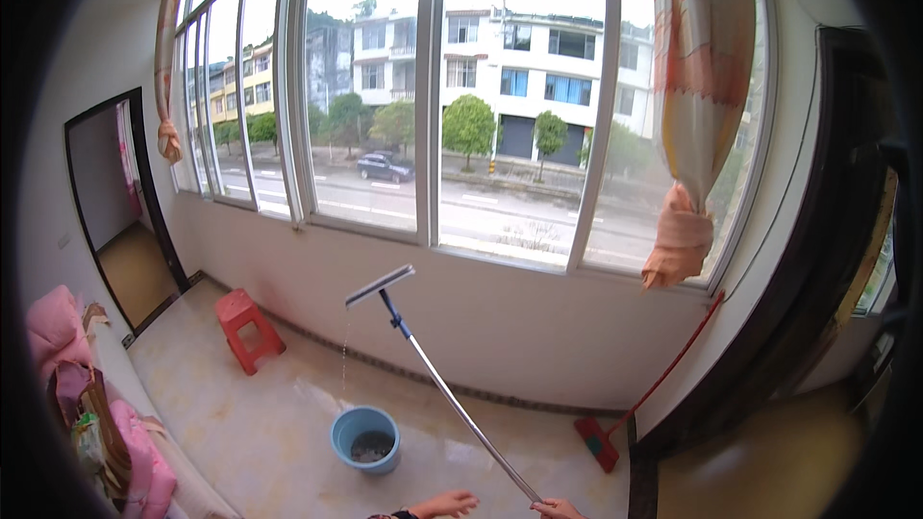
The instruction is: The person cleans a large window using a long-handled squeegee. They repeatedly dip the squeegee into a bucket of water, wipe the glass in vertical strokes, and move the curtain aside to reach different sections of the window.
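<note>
My right hand [556,509] grips the lower end of a long metal pole [461,408] at the bottom edge of the view. The pole rises up and left to a flat window squeegee head [380,284], held in the air before the wall below the window. Water drips from the head toward a blue bucket [365,438] on the wet tiled floor. My left hand [444,504] is just left of the pole's lower end, fingers loosely curled, and I cannot tell whether it touches the pole.
A red plastic stool [248,329] stands left of the bucket. A red-handled mop [654,386] leans on the wall at right. Large windows [519,106] with tied curtains [687,135] fill the wall. Pink bedding [106,413] lies at left, near a doorway [120,211].
</note>
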The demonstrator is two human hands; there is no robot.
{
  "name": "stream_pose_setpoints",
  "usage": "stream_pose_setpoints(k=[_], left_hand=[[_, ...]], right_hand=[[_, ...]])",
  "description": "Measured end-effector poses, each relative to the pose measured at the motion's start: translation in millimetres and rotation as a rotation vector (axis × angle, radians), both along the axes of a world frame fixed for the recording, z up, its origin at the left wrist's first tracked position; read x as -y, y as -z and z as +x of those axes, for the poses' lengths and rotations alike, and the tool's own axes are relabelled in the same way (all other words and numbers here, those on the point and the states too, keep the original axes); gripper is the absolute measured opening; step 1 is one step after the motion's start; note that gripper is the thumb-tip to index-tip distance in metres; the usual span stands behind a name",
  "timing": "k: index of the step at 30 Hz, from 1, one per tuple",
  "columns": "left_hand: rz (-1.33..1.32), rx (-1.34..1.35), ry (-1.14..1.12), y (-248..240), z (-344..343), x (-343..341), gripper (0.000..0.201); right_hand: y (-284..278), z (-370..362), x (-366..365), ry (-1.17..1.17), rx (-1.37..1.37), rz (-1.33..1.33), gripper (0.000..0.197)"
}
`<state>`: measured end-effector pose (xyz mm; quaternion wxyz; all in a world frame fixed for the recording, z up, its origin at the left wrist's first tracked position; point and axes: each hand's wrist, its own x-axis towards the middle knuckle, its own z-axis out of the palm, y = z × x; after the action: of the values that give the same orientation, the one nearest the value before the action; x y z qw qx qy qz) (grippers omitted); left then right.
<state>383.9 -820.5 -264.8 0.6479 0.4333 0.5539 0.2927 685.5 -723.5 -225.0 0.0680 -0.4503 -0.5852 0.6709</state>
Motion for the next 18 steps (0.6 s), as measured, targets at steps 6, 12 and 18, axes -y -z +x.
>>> stream_pose_setpoints(k=[6, 12, 18], left_hand=[[0.193, 0.089, 0.29, -94.9, 91.4, -31.9, 0.047], [0.397, 0.25, -0.013, -148.0, 118.0, -106.4, 0.041], [0.604, 0.314, -0.392, -173.0, 63.2, -234.8, 0.036]], right_hand=[[-93.9, -68.5, -51.5, 0.239, -0.436, 0.08, 0.023], [-201.2, -156.8, -145.5, 0.262, -0.636, 0.181, 0.031], [-283.0, -229.7, -262.9, 0.224, -0.822, 0.431, 0.045]])
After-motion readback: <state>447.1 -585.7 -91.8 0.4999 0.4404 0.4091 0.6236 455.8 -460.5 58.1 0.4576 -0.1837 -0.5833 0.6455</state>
